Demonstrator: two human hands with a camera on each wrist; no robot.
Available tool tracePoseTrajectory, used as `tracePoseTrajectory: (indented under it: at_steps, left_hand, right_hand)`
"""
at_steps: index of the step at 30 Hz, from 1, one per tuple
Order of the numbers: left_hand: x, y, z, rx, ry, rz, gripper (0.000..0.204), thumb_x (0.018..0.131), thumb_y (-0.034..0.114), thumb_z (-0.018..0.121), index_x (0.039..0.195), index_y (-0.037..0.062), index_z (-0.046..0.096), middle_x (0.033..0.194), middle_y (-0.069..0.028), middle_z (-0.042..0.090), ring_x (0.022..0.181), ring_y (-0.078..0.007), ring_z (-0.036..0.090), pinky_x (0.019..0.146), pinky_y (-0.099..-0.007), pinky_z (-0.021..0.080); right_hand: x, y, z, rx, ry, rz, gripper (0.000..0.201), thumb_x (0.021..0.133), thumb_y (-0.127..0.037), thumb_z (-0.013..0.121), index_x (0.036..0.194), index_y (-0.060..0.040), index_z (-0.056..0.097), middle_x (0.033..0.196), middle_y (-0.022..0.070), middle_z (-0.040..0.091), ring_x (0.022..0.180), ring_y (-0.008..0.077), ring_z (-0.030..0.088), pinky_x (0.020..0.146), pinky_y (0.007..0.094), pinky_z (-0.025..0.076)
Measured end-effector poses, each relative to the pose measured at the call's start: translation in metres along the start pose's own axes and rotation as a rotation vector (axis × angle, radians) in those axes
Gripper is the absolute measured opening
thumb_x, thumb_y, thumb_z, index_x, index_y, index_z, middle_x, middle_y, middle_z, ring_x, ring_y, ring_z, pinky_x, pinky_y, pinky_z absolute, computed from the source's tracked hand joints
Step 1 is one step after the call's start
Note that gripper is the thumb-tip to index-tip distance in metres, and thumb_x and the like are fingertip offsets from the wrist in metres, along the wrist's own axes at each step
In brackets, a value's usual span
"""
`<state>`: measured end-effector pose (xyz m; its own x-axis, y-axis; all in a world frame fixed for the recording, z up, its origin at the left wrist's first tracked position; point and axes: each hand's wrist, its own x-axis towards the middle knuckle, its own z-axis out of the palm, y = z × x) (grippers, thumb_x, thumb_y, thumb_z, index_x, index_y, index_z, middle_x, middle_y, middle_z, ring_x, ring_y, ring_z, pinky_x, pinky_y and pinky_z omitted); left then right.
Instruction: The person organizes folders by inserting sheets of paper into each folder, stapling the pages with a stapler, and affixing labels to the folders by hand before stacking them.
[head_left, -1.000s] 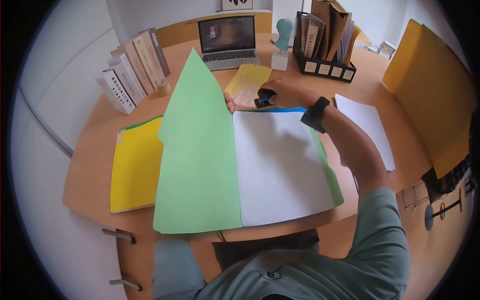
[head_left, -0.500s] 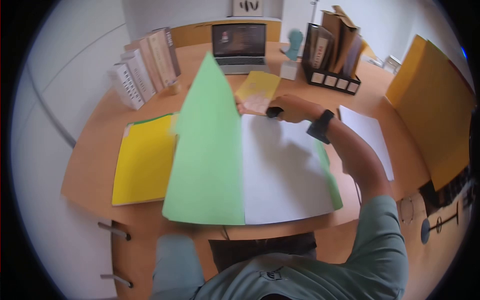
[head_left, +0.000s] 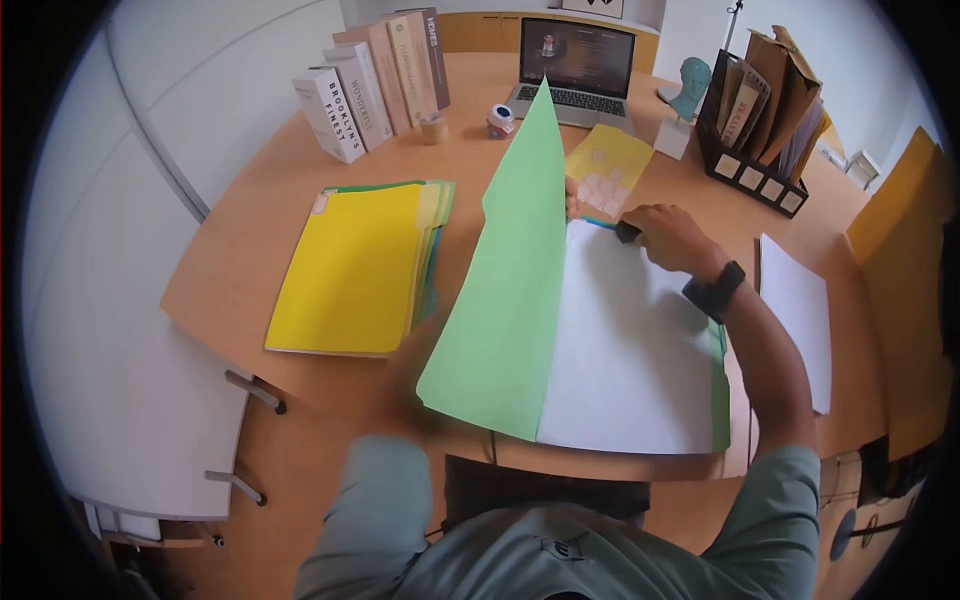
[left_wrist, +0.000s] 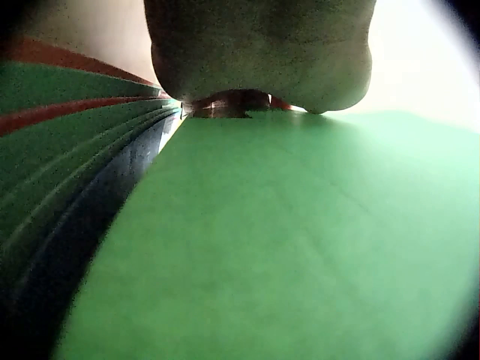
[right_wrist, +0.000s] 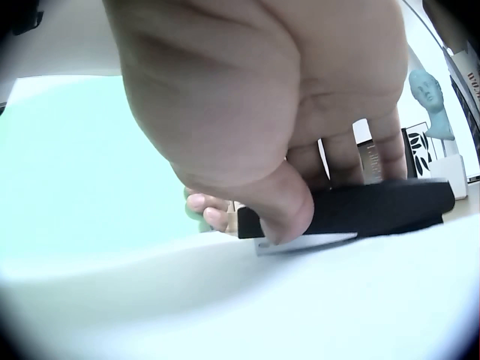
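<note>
A light green folder (head_left: 495, 285) lies spread on the desk, its left cover raised, with white sheets (head_left: 640, 350) on the right side. My right hand (head_left: 672, 238) grips a black stapler (right_wrist: 382, 208) at the top edge of the sheets, thumb along its near end. Behind the raised cover is my left hand (left_wrist: 262, 52), mostly hidden in the head view. Its fingertips (head_left: 572, 200) curl round the folder's edge near the top of the fold, a short way left of the stapler.
A yellow folder stack (head_left: 345, 270) lies left. A patterned yellow sheet (head_left: 605, 175), laptop (head_left: 575, 70), bust (head_left: 690, 90) and black file holder (head_left: 760, 180) stand beyond. White paper (head_left: 795, 320) and a large yellow folder (head_left: 905, 280) are at right; books (head_left: 375, 85) stand at back left.
The head view has swung, so the desk sits further right in it. My right hand has brought the stapler down to the sheets' top edge. The left hand stays at the fold.
</note>
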<state>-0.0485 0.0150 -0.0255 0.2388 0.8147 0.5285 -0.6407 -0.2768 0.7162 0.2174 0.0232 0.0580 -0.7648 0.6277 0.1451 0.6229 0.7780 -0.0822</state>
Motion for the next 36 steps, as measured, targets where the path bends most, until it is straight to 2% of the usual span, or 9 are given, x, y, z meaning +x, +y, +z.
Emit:
tracePoseTrajectory:
  at_steps: [1,5,11,20,23,25,27,33,36]
  left_hand:
    - [0.000,0.001,0.001,-0.001,0.001,-0.002,0.038,0.098,0.028,0.058,0.117,-0.0047,0.058,0.097,-0.0145,0.064,0.097,-0.0267,0.061,0.090,-0.0404,0.050]
    - [0.003,0.007,0.000,0.007,0.012,-0.004,0.038,0.098,0.028,0.058,0.116,-0.0048,0.058,0.097,-0.0146,0.064,0.097,-0.0269,0.061,0.090,-0.0407,0.049]
    - [0.002,0.009,-0.002,0.004,0.001,0.012,0.038,0.097,0.028,0.058,0.116,-0.0050,0.058,0.097,-0.0147,0.064,0.097,-0.0273,0.061,0.091,-0.0411,0.049]
    - [0.012,-0.018,-0.037,-0.080,-0.179,0.024,0.039,0.097,0.029,0.058,0.116,-0.0052,0.058,0.096,-0.0149,0.064,0.097,-0.0279,0.061,0.091,-0.0418,0.049]
    - [0.016,-0.018,-0.056,-0.032,-0.256,-0.103,0.036,0.097,0.027,0.059,0.113,-0.0053,0.058,0.094,-0.0146,0.064,0.095,-0.0280,0.061,0.090,-0.0419,0.049]
    - [0.015,-0.002,-0.033,0.038,-0.115,-0.085,0.033,0.096,0.025,0.061,0.108,-0.0056,0.059,0.088,-0.0118,0.063,0.084,-0.0232,0.059,0.079,-0.0367,0.049]
    - [-0.001,0.001,0.023,0.106,0.210,0.045,0.030,0.094,0.022,0.067,0.102,-0.0063,0.062,0.076,-0.0065,0.060,0.064,-0.0134,0.056,0.059,-0.0264,0.049]
    - [0.004,0.009,0.042,0.570,0.287,-0.098,0.031,0.101,0.028,0.051,0.095,0.0005,0.063,0.080,0.0022,0.055,0.075,-0.0084,0.052,0.067,-0.0252,0.042]
    - [0.008,0.008,0.038,0.778,0.363,-0.046,0.032,0.099,0.029,0.054,0.106,-0.0004,0.066,0.085,-0.0005,0.065,0.075,-0.0114,0.059,0.072,-0.0248,0.047]
  right_hand:
    - [-0.001,-0.001,-0.003,-0.018,-0.022,0.027,0.030,0.078,-0.002,0.064,0.107,-0.0044,0.069,0.104,0.0158,0.070,0.101,0.0361,0.064,0.085,0.0440,0.050]
    - [-0.007,0.002,0.015,-0.033,0.182,-0.076,0.027,0.078,0.000,0.061,0.104,-0.0051,0.067,0.103,0.0131,0.070,0.099,0.0348,0.065,0.084,0.0447,0.050]
    - [-0.011,-0.001,-0.003,-0.048,0.058,0.011,0.024,0.079,0.001,0.060,0.103,-0.0035,0.064,0.103,0.0142,0.069,0.103,0.0343,0.064,0.088,0.0436,0.047]
    - [-0.010,0.032,-0.013,-0.179,0.210,0.129,0.030,0.076,0.002,0.058,0.105,-0.0060,0.062,0.104,0.0139,0.067,0.103,0.0341,0.063,0.089,0.0463,0.045]
    - [-0.008,0.061,-0.014,-0.213,0.209,0.224,0.029,0.075,0.000,0.059,0.103,-0.0071,0.063,0.105,0.0141,0.068,0.105,0.0339,0.063,0.089,0.0470,0.045]
    - [-0.008,0.084,-0.010,-0.239,0.207,0.284,0.027,0.076,-0.002,0.060,0.102,-0.0075,0.064,0.106,0.0137,0.068,0.105,0.0345,0.063,0.089,0.0475,0.045]
    - [-0.014,0.100,-0.004,-0.240,0.209,0.348,0.024,0.077,-0.005,0.060,0.101,-0.0079,0.065,0.107,0.0141,0.068,0.106,0.0357,0.064,0.089,0.0483,0.046]
    - [-0.030,0.153,0.018,-0.162,0.198,0.512,0.021,0.082,-0.008,0.060,0.102,-0.0072,0.066,0.107,0.0176,0.067,0.108,0.0370,0.063,0.090,0.0484,0.048]
    - [-0.030,0.179,0.024,-0.223,0.387,0.433,0.016,0.084,-0.012,0.060,0.098,-0.0054,0.066,0.104,0.0200,0.067,0.103,0.0394,0.064,0.088,0.0476,0.050]
